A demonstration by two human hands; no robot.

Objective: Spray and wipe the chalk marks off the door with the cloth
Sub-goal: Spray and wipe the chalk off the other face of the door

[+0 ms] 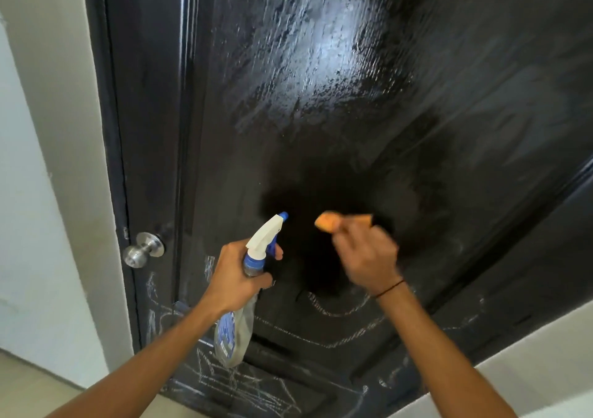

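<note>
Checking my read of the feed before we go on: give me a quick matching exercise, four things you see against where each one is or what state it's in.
Things:
1. spray bottle
2. orange cloth
3. door knob
4. chalk marks

States:
A. held in the right hand against the door
B. not yet wiped, on the lower door
C. gripped in the left hand, nozzle toward the door
D. silver, at the door's left edge

Pairs: 1-C, 2-A, 3-D, 4-B
</note>
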